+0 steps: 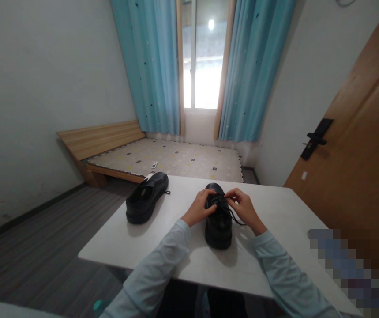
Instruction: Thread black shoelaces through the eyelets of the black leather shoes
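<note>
A black lace-up shoe (pixel 218 234) stands on the white table (pixel 182 234) in front of me, its heel toward me and its toe pointing away. My left hand (pixel 201 206) grips the shoe's left side, fingers over the upper and thumb by the lacing. At the right of the lacing, my right hand (pixel 242 206) pinches the black shoelace (pixel 221 202). A loose lace end hangs down the shoe's right side. The matching black shoe (pixel 144 201) stands apart at the table's left, with a bit of lace sticking out beside it.
Beyond the table is a bed (pixel 179 157) with a patterned mattress, a small white remote (pixel 154 164) lying on it. Blue curtains (pixel 156 75) flank the window. A wooden door (pixel 358 145) stands at the right, near a pixelated patch over the table's right edge.
</note>
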The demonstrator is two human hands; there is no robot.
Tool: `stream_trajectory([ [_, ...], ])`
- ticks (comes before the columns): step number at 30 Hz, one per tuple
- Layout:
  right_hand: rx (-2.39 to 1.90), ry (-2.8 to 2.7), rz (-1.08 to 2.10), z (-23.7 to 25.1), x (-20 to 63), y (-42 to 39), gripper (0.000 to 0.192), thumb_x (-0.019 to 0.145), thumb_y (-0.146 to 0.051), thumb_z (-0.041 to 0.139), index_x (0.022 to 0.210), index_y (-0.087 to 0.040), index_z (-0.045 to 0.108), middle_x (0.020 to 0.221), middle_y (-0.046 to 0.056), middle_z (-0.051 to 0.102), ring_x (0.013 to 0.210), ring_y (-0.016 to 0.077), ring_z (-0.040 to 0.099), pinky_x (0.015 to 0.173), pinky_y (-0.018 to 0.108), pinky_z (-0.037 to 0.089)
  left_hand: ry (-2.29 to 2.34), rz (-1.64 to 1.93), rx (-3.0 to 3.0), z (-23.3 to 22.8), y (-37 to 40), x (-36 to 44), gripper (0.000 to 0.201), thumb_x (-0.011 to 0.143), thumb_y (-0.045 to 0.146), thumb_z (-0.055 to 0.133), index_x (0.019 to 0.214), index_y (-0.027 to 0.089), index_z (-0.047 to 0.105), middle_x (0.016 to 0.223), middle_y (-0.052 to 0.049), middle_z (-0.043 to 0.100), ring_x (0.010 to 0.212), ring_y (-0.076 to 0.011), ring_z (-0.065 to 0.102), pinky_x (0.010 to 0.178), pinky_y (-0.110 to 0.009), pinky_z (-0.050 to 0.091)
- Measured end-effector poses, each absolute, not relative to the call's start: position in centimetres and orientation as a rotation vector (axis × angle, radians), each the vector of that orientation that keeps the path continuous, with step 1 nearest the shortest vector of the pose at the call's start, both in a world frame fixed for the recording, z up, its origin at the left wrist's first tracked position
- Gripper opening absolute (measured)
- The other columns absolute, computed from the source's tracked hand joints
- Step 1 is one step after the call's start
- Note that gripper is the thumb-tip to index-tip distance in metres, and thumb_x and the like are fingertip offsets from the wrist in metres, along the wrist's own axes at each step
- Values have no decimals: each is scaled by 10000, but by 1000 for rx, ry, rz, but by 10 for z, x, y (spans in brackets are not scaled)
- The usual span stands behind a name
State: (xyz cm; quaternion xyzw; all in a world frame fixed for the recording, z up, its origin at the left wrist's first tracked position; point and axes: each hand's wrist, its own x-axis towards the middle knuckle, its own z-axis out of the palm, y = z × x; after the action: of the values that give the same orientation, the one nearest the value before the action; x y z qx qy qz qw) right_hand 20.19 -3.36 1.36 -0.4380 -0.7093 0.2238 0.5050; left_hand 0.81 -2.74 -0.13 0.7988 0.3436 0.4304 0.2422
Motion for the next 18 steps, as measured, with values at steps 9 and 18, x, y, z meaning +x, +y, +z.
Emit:
stream_trajectory([
  [9,-1122,-1773,576,11,212,-28,110,708,-296,670,747,-197,697,850,50,524,787,188,552,584,290,495,932,1181,2176,0,-29,8,375,744,210,602,1109,185,518,1202,-111,539,1169,-248,470,1033,-427,352],
  [18,-1086,-1854,382,7,208,-30,69,776,-211,573,746,-183,628,923,73,497,875,209,544,669,341,526,933,1179,2178,0,-28,8,380,743,207,603,1111,175,517,1211,-121,533,1178,-253,464,1039,-432,345],
])
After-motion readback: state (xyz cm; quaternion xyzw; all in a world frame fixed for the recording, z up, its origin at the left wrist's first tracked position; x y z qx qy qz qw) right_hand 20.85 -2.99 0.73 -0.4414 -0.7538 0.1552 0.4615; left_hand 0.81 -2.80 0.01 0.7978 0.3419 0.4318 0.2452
